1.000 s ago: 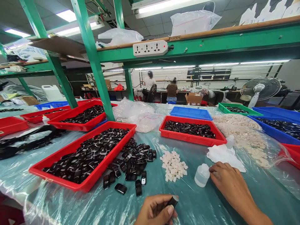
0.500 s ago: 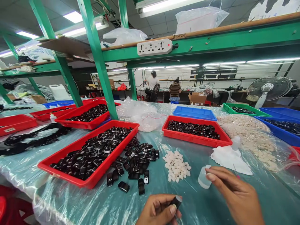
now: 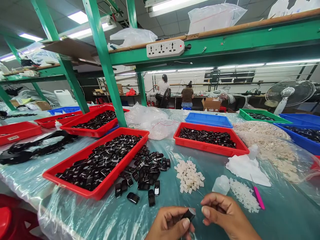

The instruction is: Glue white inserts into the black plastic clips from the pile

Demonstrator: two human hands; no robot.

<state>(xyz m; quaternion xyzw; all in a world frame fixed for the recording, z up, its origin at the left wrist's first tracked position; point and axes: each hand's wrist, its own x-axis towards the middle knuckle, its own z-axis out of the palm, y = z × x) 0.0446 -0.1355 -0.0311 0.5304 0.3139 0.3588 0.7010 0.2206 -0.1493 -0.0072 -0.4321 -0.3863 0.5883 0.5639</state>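
Observation:
My left hand (image 3: 173, 224) is closed around a small black plastic piece (image 3: 189, 214), whose greyish end points up and to the right. Just to the right hovers my right hand (image 3: 222, 213), thumb and forefinger tips brought together in a pinch. Whatever it holds, if anything, is too small to make out. Beyond it on the table is a small translucent cup (image 3: 221, 185), beside a heap of thin whitish bits (image 3: 244, 195). A pink-handled pick (image 3: 259, 198) lies at the heap's right. Farther left are a pile of cream-coloured blocks (image 3: 189, 176) and loose black pieces (image 3: 147, 170).
A red tray (image 3: 95, 195) of black pieces stands at left, another red tray (image 3: 212, 149) farther back. A clear bag of cream pieces (image 3: 272, 153) and a white cloth (image 3: 247, 170) lie at right. A green shelf frame (image 3: 105, 63) rises from the table. Two people sit far behind.
My right hand has left the translucent cup and moved left toward the black piece, uncovering the whitish bits and the pick. The cup's position has shifted slightly. My left hand keeps its hold.

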